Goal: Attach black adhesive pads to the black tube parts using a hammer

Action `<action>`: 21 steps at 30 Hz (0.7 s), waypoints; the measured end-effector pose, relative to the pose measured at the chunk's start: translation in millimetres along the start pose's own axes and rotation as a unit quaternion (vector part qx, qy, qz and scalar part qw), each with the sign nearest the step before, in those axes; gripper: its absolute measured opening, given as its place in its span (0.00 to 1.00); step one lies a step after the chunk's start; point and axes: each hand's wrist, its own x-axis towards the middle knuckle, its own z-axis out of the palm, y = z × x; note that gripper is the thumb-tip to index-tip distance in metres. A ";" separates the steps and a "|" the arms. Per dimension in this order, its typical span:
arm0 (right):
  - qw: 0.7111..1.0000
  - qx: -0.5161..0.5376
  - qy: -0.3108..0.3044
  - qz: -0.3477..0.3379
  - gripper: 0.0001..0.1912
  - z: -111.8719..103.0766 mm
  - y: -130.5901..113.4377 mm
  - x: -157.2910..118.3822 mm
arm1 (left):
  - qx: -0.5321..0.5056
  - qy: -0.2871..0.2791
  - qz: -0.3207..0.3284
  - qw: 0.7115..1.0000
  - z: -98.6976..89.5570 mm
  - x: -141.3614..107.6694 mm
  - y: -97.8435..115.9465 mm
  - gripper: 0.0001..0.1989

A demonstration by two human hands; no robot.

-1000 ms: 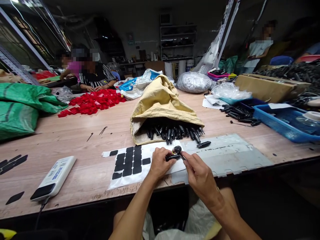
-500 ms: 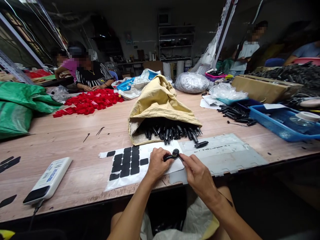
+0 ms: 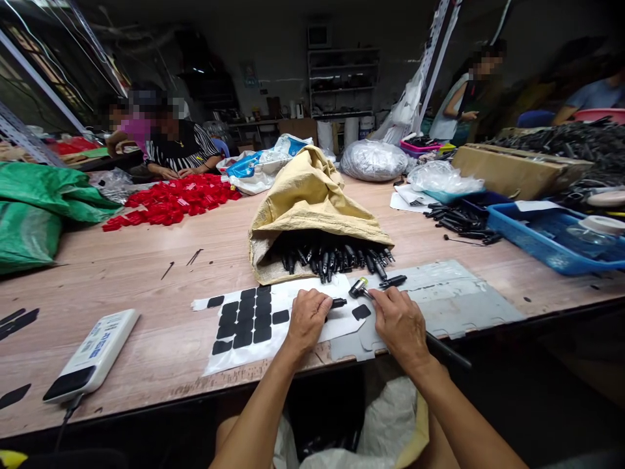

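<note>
My left hand [image 3: 308, 318] is closed around a slim black plastic part [image 3: 338, 303], whose tip sticks out to the right over a white sheet [image 3: 288, 348]. My right hand [image 3: 401, 322] grips a small mallet. The mallet head [image 3: 359, 287], metal with a yellowish face, is just beyond the part's tip and apart from it. Its dark handle [image 3: 449, 352] runs out behind the hand, past the table edge. Rows of black rounded-square stickers [image 3: 254, 317] are on the sheet, and a single black square [image 3: 361, 312] lies between my hands.
A yellow sack [image 3: 312, 195] spills black parts [image 3: 332, 257] toward me. A grey board [image 3: 454, 299] lies at right, near a blue tray [image 3: 547, 244]. A white corded device [image 3: 92, 355] sits left. Red pieces [image 3: 180, 198] lie before a co-worker [image 3: 180, 146].
The mallet head has lifted off the black part and moved right and slightly away, with my right hand. My left hand has barely moved. A person at back right has turned and shifted left.
</note>
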 end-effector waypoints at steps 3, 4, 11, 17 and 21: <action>1.000 -0.016 -0.004 0.004 0.13 0.3 -3.2 -2.0 | 0.013 -0.008 0.000 1.000 -0.5 0.3 0.4 0.20; 1.000 -0.020 -0.006 0.005 0.13 -0.1 -4.0 -2.4 | 0.016 -0.011 -0.001 1.000 -0.5 0.4 0.3 0.20; 0.999 -0.020 -0.017 0.022 0.13 -2.3 -6.9 -1.6 | 0.019 -0.024 0.002 1.000 0.1 1.7 1.8 0.21; 0.999 -0.012 -0.034 0.034 0.13 -6.1 -9.4 0.3 | 0.006 -0.079 0.086 0.993 -22.3 -26.4 37.6 0.11; 0.999 -0.013 -0.028 0.035 0.13 -6.4 -9.5 0.2 | 0.015 -0.127 0.105 0.986 -25.3 -75.0 48.5 0.06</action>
